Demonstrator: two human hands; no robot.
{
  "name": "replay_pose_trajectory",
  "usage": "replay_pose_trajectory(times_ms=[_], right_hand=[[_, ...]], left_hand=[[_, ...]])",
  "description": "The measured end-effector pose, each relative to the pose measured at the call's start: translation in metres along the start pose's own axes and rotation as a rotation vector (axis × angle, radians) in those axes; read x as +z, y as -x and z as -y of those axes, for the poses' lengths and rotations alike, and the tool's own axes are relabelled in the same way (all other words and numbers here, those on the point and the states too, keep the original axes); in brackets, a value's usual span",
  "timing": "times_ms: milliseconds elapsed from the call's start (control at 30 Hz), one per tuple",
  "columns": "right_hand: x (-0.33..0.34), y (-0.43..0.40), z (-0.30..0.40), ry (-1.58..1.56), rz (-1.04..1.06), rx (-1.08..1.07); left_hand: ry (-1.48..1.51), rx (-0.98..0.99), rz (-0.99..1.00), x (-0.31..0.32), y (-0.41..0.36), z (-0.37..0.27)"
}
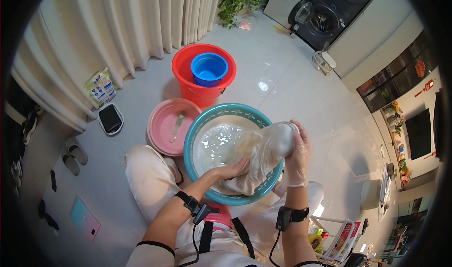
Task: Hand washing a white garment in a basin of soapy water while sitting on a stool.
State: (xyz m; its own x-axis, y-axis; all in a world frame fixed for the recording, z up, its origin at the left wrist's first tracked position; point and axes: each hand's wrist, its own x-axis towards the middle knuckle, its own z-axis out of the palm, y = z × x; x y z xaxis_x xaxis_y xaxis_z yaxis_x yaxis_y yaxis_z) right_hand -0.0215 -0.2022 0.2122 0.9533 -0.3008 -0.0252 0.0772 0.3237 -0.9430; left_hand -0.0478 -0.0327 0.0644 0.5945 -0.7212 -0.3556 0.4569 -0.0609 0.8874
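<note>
A bunched wet white cloth (259,152) hangs over the right side of a teal-rimmed plastic basin (190,125) with foamy water in it. My right hand (299,154), in a clear thin glove, grips the cloth's upper end above the basin's rim. The palm of my left hand (233,168) lies against the cloth's lower left part, fingers partly hidden by it; how firmly they close is unclear. To the left stands a pink basin (159,129) holding a translucent strip-shaped object (177,126).
Beyond the basins, a red bucket (178,67) holds a blue one (209,69). A detergent-like bag (101,86) and a small white tray (119,127) stand by the curtain. A white wire rack (333,237) is at the lower right. An open front-loading washer (319,21) stands far off.
</note>
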Motion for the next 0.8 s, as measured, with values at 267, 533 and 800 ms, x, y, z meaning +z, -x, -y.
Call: replay_pose_trajectory(times_ms=[267,533,800], right_hand=[[-0.103,-0.058,-0.135,0.447,0.081,0.211],[-0.046,0.008,-0.117,1.556,0.822,-0.259],[-0.1,-0.018,-0.197,1.194,1.104,-0.092]], left_hand=[[0.168,0.0,0.081,-0.015,0.006,-0.002],[0.315,0.078,0.054,-0.032,0.022,0.005],[0.317,0.117,0.271,-0.027,0.035,-0.019]])
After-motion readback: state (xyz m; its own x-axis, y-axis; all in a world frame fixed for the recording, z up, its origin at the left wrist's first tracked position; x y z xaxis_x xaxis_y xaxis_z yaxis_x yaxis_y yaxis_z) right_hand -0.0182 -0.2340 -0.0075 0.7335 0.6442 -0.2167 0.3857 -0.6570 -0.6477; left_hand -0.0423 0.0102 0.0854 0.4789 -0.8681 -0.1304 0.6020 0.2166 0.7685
